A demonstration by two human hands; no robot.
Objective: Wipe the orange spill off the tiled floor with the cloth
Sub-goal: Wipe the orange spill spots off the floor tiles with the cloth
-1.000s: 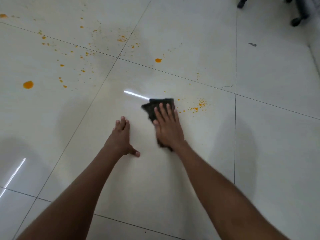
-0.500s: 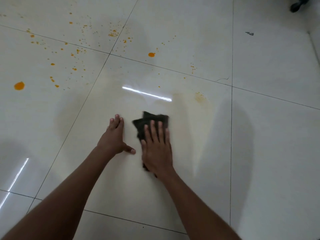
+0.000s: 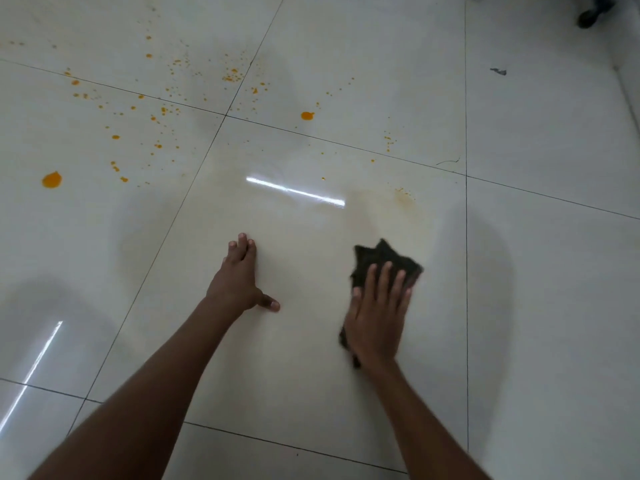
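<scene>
I saw my right hand (image 3: 377,323) pressed flat on the cloth (image 3: 384,261), my left hand (image 3: 239,282) splayed empty beside it, the nearest smear (image 3: 403,195) just beyond the right, most spill (image 3: 156,109) far-left.

2 bare forearms are seen, entering from the near edge, 1 at the left and 1 at the right. No sleeves are seen on either arm up to the edge of view, and no watch, bracelet or ring can be made out at the wrists or on the fingers. The left hand (image 3: 239,282) is seen from the back, with its fingers held close together and its thumb set apart to the right. On the right hand (image 3: 377,320), 4 fingers (image 3: 384,278) are shown from above, slightly blurred; short, pale nails can be seen at the tips. No gloves are worn on either hand.
</scene>
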